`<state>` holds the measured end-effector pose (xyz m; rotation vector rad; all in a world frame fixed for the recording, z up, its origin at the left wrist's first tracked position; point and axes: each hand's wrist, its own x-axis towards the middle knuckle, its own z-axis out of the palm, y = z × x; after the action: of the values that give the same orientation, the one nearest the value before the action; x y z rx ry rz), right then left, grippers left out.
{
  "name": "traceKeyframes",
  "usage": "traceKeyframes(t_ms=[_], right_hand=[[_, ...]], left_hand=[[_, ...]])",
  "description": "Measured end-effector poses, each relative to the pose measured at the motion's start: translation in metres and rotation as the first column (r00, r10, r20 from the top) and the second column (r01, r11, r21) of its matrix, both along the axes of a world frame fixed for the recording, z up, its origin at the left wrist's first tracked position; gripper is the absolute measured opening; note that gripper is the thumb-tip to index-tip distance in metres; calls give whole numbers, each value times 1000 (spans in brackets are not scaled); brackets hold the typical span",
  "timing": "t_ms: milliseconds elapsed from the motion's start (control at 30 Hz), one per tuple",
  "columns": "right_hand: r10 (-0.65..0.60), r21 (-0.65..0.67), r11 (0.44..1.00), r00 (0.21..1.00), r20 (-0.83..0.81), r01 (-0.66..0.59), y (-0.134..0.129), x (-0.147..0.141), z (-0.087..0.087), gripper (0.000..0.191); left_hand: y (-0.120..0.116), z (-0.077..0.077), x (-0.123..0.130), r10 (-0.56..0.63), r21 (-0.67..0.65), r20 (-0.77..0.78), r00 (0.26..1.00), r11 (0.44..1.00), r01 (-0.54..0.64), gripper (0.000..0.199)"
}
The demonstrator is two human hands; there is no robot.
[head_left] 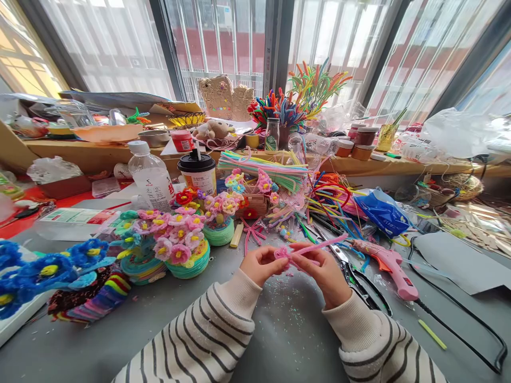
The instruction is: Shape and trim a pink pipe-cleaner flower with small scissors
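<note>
A pink pipe cleaner [323, 244] is held between my two hands over the grey table [295, 324]. Its left end is curled into a small fuzzy loop, and a straight length sticks out to the upper right. The fingers of my left hand [263, 264] pinch the curled part. On the right, my right hand [319, 268] grips it beside the curl, thumb and fingers close together. Pots of pink pipe-cleaner flowers [181, 234] stand to the left of my hands.
Scissors [337, 247] and a pink glue gun [393, 268] with a black cable lie right of my hands. Blue flowers [48, 271] stand far left. Behind are a plastic bottle [149, 178], a lidded cup [197, 173] and a pipe-cleaner bundle [267, 167].
</note>
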<state>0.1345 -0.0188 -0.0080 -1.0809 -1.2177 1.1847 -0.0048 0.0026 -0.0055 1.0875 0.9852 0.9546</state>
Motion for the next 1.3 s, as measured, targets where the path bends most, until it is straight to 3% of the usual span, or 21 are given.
traceKeyframes(t_ms=[167,333,533,767,967,1100,1300], right_hand=[[7,6,1000,1000,-9,-7,-1,-1,3,9],[24,-49,998,998,-65,-27,-2,-1,7,12],[-60,-139,990,976,-207,32,0,3,2,13],[-74,-253,967,924,-374,-25,1,3,0,16],[-214,-234,965,870,-445,117,5,9,0,14],[-214,-241,964,856,-471,109,8,10,0,13],[-258,-254,959,774,-578,129,12,19,-2,19]], left_hand=[[-1,1,2,27,5,-10,1000,1000,-27,28],[-2,8,1,58,-98,10,998,994,-57,28],[-1,11,0,49,-185,65,997,982,-36,26],[-4,13,-1,11,-120,99,995,993,1,23],[-1,12,-2,17,-205,101,995,979,4,27],[1,13,-3,-11,-260,131,991,965,45,27],[2,15,-6,6,-367,172,985,928,58,22]])
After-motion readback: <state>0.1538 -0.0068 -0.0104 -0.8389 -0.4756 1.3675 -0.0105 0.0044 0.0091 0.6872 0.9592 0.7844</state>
